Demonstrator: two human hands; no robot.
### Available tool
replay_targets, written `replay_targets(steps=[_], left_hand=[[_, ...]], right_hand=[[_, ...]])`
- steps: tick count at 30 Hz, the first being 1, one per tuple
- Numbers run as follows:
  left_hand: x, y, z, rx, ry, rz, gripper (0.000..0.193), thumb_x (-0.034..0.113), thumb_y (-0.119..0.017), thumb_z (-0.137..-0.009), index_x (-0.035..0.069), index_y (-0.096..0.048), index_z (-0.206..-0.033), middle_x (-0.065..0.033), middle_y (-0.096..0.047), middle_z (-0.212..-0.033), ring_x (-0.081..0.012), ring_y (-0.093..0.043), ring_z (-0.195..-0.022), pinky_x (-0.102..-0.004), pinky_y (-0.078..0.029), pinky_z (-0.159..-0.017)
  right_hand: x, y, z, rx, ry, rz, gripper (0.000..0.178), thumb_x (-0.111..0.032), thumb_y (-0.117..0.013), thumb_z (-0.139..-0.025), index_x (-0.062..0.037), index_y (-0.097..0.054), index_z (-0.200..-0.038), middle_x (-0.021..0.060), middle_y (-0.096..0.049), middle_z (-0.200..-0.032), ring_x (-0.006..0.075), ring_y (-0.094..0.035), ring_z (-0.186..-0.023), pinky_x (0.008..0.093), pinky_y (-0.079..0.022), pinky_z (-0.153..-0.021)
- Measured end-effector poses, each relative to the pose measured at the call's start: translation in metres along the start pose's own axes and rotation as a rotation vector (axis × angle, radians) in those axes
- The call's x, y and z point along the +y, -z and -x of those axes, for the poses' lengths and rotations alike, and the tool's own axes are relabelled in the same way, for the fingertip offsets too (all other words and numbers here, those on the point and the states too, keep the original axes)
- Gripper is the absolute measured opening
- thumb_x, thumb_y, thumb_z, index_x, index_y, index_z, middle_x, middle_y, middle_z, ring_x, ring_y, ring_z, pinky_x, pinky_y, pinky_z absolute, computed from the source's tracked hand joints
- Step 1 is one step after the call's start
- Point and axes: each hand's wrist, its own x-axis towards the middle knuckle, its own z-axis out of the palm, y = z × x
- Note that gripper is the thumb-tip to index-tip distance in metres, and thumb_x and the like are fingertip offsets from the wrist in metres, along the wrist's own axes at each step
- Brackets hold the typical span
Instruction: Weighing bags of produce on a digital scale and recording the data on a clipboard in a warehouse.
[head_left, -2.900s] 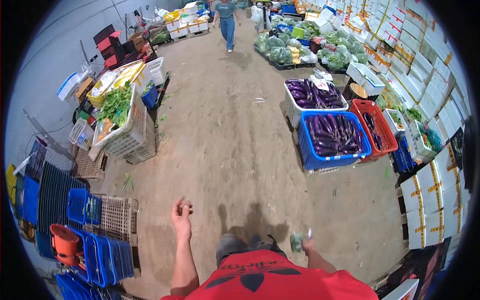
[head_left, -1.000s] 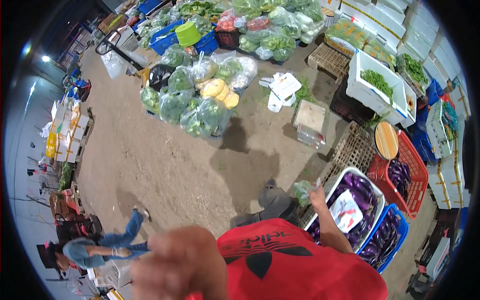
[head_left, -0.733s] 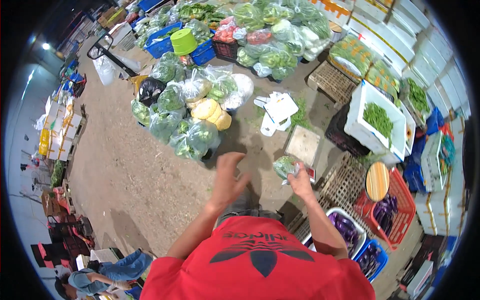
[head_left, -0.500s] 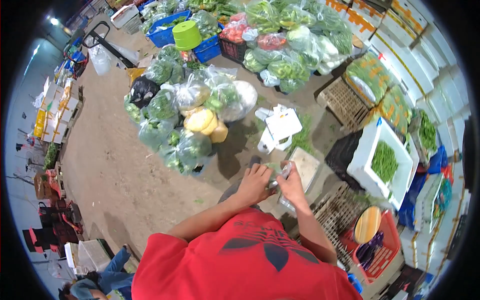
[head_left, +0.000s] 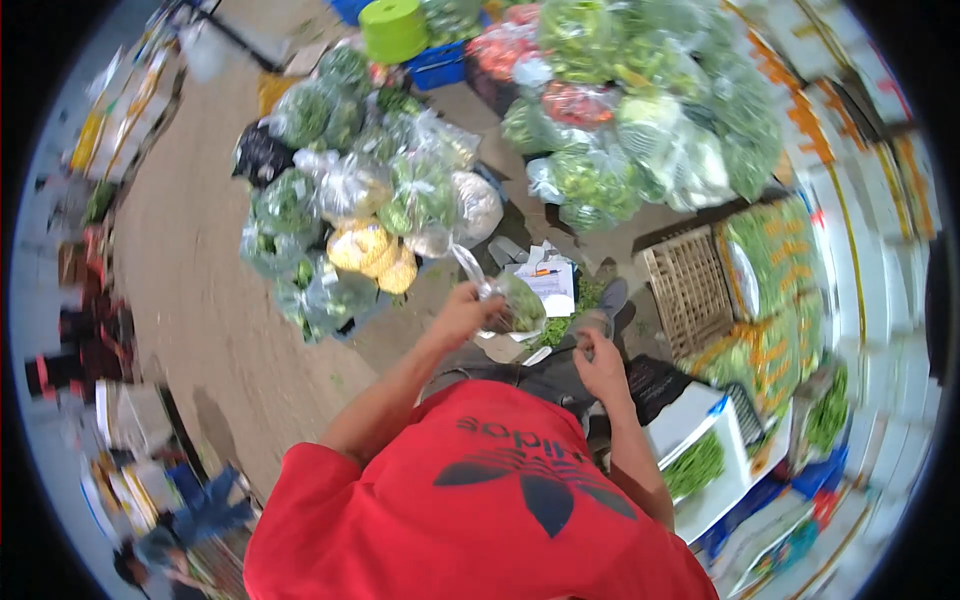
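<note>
In my left hand [head_left: 468,312] is the gathered neck of a clear plastic bag of green vegetables [head_left: 522,306], its knotted top sticking up past my fingers. The bag hangs in front of me, over the near edge of some white sheets of paper [head_left: 556,294] with an orange pen [head_left: 545,272] on them. My right hand [head_left: 600,365] is apart from the bag, to its right, above my leg. Its fingers are loosely bent and a little apart, with nothing visible in them.
Ahead on the left is a pile of bagged vegetables [head_left: 290,210], with yellow bags [head_left: 362,248] on its near side. A larger pile of bagged greens [head_left: 590,175] stands farther right. On the right are a brown slatted crate [head_left: 688,290] and a white foam box [head_left: 735,465] with green vegetables.
My hands have separated: the left has carried the bag up and left, while the right has let go. My view has turned forward, toward the piles of bagged vegetables.
</note>
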Motion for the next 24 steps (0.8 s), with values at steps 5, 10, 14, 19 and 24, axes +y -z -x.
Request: replay_targets(steps=[5, 10, 14, 19, 24], left_hand=[[-0.006, -0.033, -0.064, 0.418, -0.146, 0.375, 0.016, 0.006, -0.066, -0.094, 0.006, -0.064, -0.110, -0.0002, -0.066, -0.099, -0.0113, -0.060, -0.094, -0.0290, -0.046, -0.086], [-0.024, -0.111, -0.028, 0.855, -0.395, 0.705, 0.023, 0.001, -0.064, -0.092, 0.007, -0.062, -0.113, 0.0000, -0.064, -0.103, -0.0131, -0.057, -0.097, -0.0305, -0.042, -0.093], [-0.047, -0.183, -0.021, 1.152, -0.252, 0.688, 0.023, 0.002, -0.065, -0.089, 0.005, -0.063, -0.112, -0.0001, -0.065, -0.101, -0.0123, -0.058, -0.097, -0.0289, -0.042, -0.090], [-0.191, -0.290, -0.062, 1.549, -0.116, 0.898, 0.016, 0.003, -0.069, -0.084, 0.006, -0.066, -0.100, -0.0005, -0.066, -0.088, -0.0135, -0.060, -0.079, -0.0309, -0.046, -0.072], [-0.340, -0.383, -0.122, 1.776, 0.234, 1.232, 0.021, 0.003, -0.069, -0.082, 0.005, -0.067, -0.103, -0.0048, -0.067, -0.092, -0.0181, -0.061, -0.084, -0.0356, -0.048, -0.076]], right_hand=[[0.160, 0.076, -0.099, -0.459, 0.301, 0.475, 0.021, -0.030, -0.073, -0.079, -0.0193, -0.073, -0.097, 0.0108, -0.062, -0.099, 0.0367, -0.052, -0.111, 0.0544, -0.043, -0.091], [0.203, 0.178, -0.178, -0.883, 0.500, 0.508, 0.011, -0.021, -0.065, -0.083, -0.0126, -0.068, -0.089, 0.0132, -0.062, -0.093, 0.0385, -0.054, -0.099, 0.0519, -0.043, -0.081], [0.224, 0.253, -0.225, -1.153, -0.045, 0.229, 0.009, -0.013, -0.056, -0.095, -0.0040, -0.058, -0.094, 0.0102, -0.056, -0.084, 0.0205, -0.054, -0.081, 0.0341, -0.045, -0.076], [0.183, 0.302, -0.282, -1.447, 0.044, 0.398, 0.010, -0.010, -0.052, -0.100, -0.0037, -0.053, -0.093, 0.0021, -0.050, -0.081, 0.0109, -0.049, -0.080, 0.0293, -0.043, -0.071], [0.265, 0.287, -0.312, -1.776, 0.229, 0.609, 0.012, -0.015, -0.056, -0.096, -0.0033, -0.058, -0.098, 0.0145, -0.061, -0.079, 0.0256, -0.062, -0.077, 0.0379, -0.049, -0.072]])
